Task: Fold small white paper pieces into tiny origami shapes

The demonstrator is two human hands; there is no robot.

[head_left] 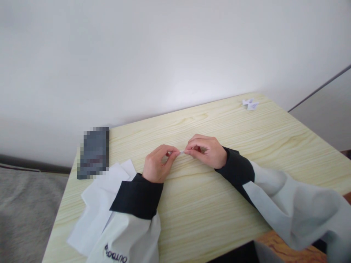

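Note:
Between my two hands, over the middle of the table, is a small piece of white paper (181, 152), mostly hidden by the fingertips. My left hand (160, 162) pinches its left end between thumb and fingers. At the other end, my right hand (206, 149) grips it the same way. Loose white paper sheets (100, 199) lie on the table beside my left forearm, partly covered by the sleeve. At the far right corner rest small folded white paper pieces (250, 104).
The light wood-grain table (219, 204) stands against a white wall (153, 54). A dark, blurred-out flat object (94, 153) lies at the table's left edge. Grey fabric (26, 212) shows beyond the left side, and a brown wooden surface (285, 244) at the lower right.

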